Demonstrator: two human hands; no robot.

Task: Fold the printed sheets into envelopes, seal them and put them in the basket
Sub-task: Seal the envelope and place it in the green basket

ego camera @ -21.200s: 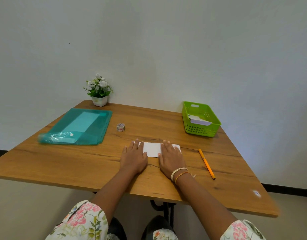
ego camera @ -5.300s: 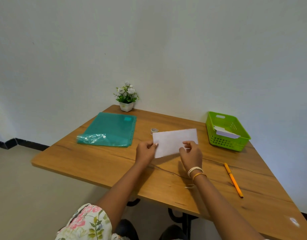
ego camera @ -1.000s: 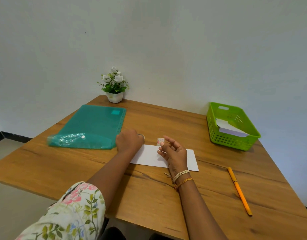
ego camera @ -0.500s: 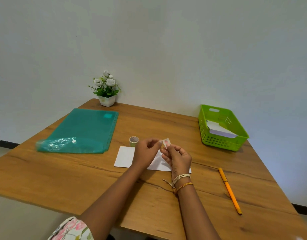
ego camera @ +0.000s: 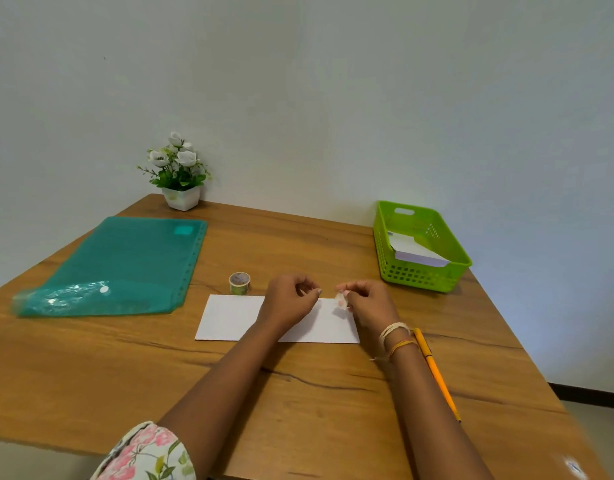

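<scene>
The right hand (ego camera: 366, 304) pinches a small tape piece (ego camera: 341, 301) just above the folded envelope (ego camera: 229, 318), whose long axis parallels the table's near edge, while the left hand (ego camera: 288, 301), fingers curled, holds nothing visible.

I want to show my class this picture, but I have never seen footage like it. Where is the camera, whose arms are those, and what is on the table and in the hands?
There is no machine here: a camera worn on a person's head looks down at their own two arms. On the wooden table lie a folded white envelope, a small roll of tape, a teal plastic folder, an orange pen, a potted flower and a green basket holding finished envelopes. The right hand pinches a small piece of tape above the envelope. The left hand has curled fingers; I cannot tell whether it holds anything.
</scene>
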